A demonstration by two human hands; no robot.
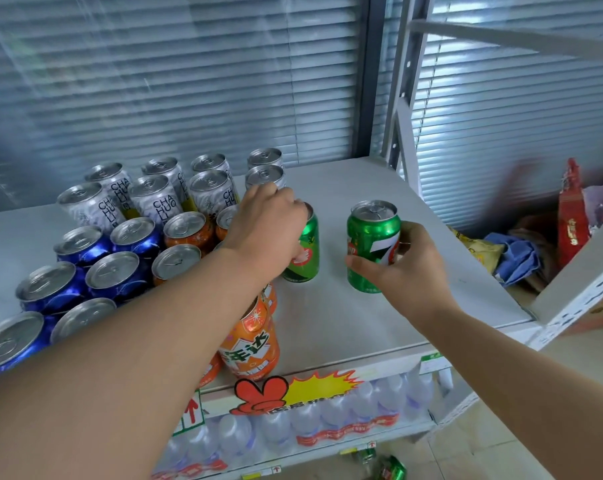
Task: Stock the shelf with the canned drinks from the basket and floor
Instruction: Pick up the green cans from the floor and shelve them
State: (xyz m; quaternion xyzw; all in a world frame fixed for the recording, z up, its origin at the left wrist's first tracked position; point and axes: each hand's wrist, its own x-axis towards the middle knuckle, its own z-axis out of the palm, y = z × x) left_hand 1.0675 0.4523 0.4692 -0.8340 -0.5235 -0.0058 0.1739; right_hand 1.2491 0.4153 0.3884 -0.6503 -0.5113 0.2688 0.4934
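On the grey shelf (355,317) my left hand (265,226) grips a green can (305,252) from above; the can stands upright beside the orange cans (250,336). My right hand (405,261) holds a second green can (372,242) by its side, upright, a little to the right of the first. Blue cans (113,275) fill the left rows, and white-and-silver cans (153,197) stand at the back. More green cans (392,469) lie on the floor below the shelf.
Bare shelf surface lies to the right of and in front of the green cans. A shelf post (402,109) rises at the back right. Wrapped water bottles (310,417) fill the lower shelf. Snack bags (571,223) sit on the neighbouring shelf to the right.
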